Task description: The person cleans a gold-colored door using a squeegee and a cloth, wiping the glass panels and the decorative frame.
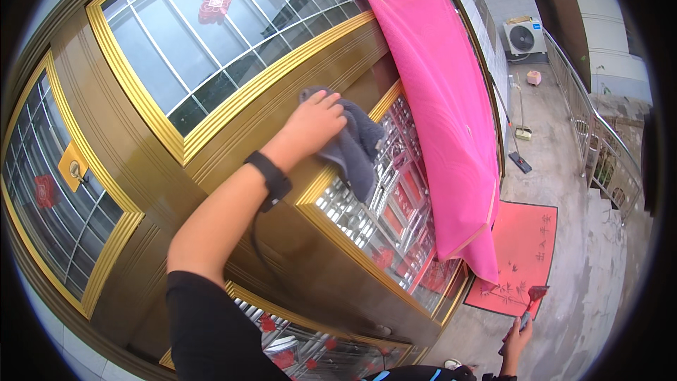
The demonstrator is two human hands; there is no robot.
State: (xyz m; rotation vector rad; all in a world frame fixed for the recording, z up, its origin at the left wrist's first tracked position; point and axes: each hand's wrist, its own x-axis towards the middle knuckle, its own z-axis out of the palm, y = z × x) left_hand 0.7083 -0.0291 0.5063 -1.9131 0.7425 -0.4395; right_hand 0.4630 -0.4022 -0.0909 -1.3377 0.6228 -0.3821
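Note:
My left hand point(316, 123) holds a grey towelling cloth point(351, 140) up against the brown metal door point(211, 169), its fingers bent over the cloth's top edge. The rest of the cloth hangs down past the gold trim onto the patterned lower panel point(394, 203). Low on the right, my right hand point(517, 334) grips a red and grey hand tool point(530, 304) with a wide flat head, probably a scraper or squeegee. The tool is held away from the door, in front of a red doormat point(521, 254).
A pink fabric curtain point(439, 111) hangs beside the glass pane point(211, 37). A yellow handle plate point(73, 165) sticks out at left. Along the concrete walkway are a flat mop point(520, 162), a dustpan point(523, 133), an air conditioner unit point(523, 37) and a metal railing point(576, 90) by steps.

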